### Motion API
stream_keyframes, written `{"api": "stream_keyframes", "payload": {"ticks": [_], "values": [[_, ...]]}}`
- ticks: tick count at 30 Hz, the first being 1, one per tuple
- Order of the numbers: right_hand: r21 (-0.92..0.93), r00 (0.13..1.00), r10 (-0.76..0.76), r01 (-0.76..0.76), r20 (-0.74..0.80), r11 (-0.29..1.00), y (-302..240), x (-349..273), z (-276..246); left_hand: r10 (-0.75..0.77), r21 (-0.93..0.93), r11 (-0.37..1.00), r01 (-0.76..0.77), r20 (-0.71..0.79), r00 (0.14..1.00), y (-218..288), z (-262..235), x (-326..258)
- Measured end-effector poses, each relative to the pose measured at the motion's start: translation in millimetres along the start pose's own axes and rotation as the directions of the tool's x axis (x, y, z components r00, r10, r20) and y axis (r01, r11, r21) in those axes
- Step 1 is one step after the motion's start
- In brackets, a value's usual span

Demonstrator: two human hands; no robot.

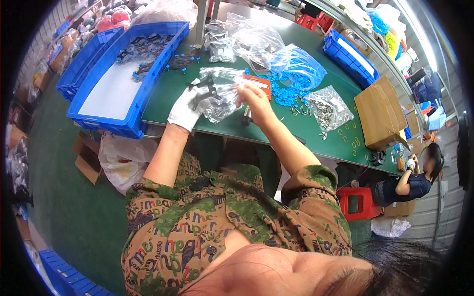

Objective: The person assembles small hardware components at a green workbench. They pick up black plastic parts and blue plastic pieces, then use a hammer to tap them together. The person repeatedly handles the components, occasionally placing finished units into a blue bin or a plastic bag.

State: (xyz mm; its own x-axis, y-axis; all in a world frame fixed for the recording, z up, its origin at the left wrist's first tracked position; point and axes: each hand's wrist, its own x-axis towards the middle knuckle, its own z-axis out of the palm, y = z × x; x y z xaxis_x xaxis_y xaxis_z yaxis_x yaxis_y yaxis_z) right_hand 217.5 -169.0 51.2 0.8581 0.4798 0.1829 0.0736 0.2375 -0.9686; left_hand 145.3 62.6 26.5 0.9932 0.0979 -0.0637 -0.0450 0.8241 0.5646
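Note:
My left hand (183, 109), in a white glove, is closed on a black plastic bracket (209, 89) with several arms, held above the table's near edge. My right hand (256, 102) is bare, its thumb and fingers pinched together beside the clear plastic bag (223, 78). Whatever lies between those fingertips is too small to make out. The clear bag spreads behind and under the bracket, with dark parts showing in it. Just beyond my right hand lies a red-orange packet (263, 85). A small dark cylinder (247, 116) stands below that hand at the table edge.
Small blue pieces (286, 96) spill from a blue bag (301, 64); right of them is a bag of metal pins (326, 111). A cardboard box (379, 116) stands farther right. At left, a blue crate (133, 111) holds bracket assemblies. A co-worker (407, 185) sits far right.

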Motion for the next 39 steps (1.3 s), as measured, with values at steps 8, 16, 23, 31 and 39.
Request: {"api": "stream_keyframes", "payload": {"ticks": [8,16,23,31,39], "values": [[-0.268,0.849,-0.391,0.308,-0.355,0.913,-30,38,-126,0.131,0.133,0.983,-0.124,-0.043,0.990,13,-33,-4],[-0.979,0.860,-0.507,0.148,0.057,0.140,-43,94,-154,0.437,0.610,0.704,-0.364,0.033,0.899,-8,-30,-21],[-0.970,0.958,-0.159,0.228,0.239,-0.079,19,186,-182,0.438,0.702,0.627,-0.338,0.042,0.898,-9,-33,-31],[-0.970,0.966,-0.093,0.242,0.242,-0.005,109,324,-218,0.433,0.786,0.568,-0.244,-0.034,0.901,-2,-15,-55],[-0.976,0.995,0.098,0.009,-0.013,-0.217,105,363,-208,0.464,0.761,0.547,-0.348,0.070,0.883,22,-5,-70]]}}
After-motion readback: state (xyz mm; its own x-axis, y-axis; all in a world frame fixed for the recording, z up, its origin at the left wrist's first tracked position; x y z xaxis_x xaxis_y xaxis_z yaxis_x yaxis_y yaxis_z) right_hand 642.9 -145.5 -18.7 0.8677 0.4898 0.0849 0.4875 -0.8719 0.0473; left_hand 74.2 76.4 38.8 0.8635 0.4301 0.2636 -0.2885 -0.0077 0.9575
